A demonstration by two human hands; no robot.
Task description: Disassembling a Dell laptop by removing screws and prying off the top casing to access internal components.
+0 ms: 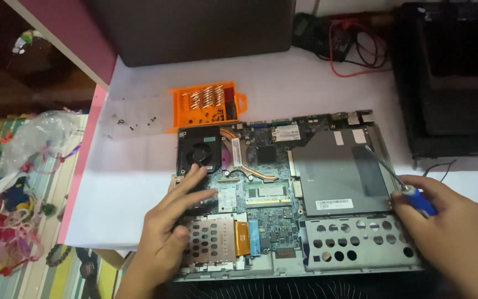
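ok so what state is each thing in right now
laptop: opened up, board exposed
orange bit case: lid open, bits inside
loose screws: scattered on the clear lid
screwdriver: held, tip on the metal drive cover
left hand: flat on the board
right hand: gripping the blue handle

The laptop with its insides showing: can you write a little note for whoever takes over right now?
Left hand: open, fingers resting flat on the laptop board just below the black fan.
Right hand: grip shut on a blue-handled screwdriver, tip at the grey metal plate.
Done: cover off, loose screws on the white table beside the orange bit case.
Left: fan, plate and perforated bracket still sit in place.
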